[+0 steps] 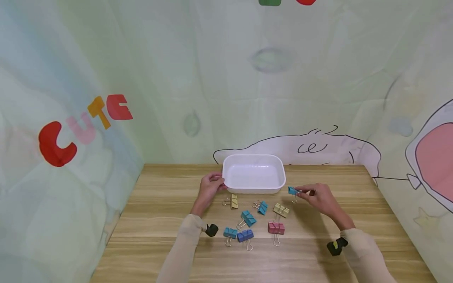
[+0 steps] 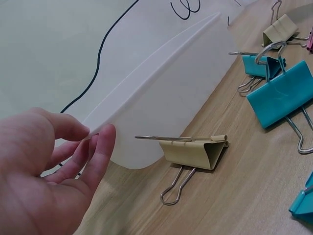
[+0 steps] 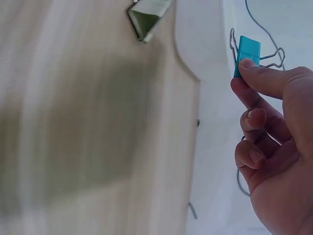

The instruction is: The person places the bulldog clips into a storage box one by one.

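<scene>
A white plastic tray (image 1: 279, 179) stands at the back middle of the wooden table. My left hand (image 1: 209, 186) holds its left rim, the fingers (image 2: 100, 147) curled on the edge of the tray (image 2: 161, 88). My right hand (image 1: 316, 195) pinches a small teal binder clip (image 1: 293, 191) in the air just right of the tray; the right wrist view shows the teal clip (image 3: 247, 55) between thumb and forefinger. Several binder clips lie in front of the tray: a yellow one (image 1: 233, 201), teal ones (image 1: 262, 207) (image 1: 248, 218), a beige one (image 1: 281, 210), a pink one (image 1: 276, 228), a blue one (image 1: 245, 235).
A cloth backdrop with cartoon drawings closes in the table (image 1: 159, 204) on the left, back and right. The table's front edge lies near my forearms. In the left wrist view the yellow clip (image 2: 195, 152) lies right beside the tray's corner.
</scene>
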Available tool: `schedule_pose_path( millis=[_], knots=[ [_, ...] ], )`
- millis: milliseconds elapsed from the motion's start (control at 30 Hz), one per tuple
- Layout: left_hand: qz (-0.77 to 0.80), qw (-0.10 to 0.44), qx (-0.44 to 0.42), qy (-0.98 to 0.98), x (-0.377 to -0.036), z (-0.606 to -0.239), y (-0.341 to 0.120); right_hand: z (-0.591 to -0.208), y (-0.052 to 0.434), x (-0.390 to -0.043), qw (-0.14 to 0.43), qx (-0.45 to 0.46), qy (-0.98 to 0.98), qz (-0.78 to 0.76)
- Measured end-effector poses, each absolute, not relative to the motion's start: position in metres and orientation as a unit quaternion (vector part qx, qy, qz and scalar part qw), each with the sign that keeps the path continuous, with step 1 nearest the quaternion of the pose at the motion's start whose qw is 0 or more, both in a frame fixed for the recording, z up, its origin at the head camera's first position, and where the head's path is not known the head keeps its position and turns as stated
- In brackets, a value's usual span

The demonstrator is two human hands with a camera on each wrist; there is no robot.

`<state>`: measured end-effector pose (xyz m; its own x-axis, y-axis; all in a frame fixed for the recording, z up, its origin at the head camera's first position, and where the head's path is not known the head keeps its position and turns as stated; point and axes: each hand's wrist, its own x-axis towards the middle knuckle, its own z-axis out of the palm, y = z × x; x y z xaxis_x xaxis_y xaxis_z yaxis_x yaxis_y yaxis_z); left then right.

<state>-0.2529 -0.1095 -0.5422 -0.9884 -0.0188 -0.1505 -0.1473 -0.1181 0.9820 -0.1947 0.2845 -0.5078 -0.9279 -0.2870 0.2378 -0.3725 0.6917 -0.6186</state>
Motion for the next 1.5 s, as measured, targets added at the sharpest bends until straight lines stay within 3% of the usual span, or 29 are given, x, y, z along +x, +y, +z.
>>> schedule_pose_path(
  millis=[900, 1500],
  knots=[
    [0.740, 0.047, -0.064, 0.668, -0.252, -0.543, -0.111, -0.444, 0.223, -0.252, 0.033, 0.241, -0.922, 0.301],
    [0.739, 0.045, -0.067, 0.669, -0.253, -0.543, -0.111, -0.447, 0.209, -0.263, 0.030, 0.223, -0.927, 0.299]
  ],
)
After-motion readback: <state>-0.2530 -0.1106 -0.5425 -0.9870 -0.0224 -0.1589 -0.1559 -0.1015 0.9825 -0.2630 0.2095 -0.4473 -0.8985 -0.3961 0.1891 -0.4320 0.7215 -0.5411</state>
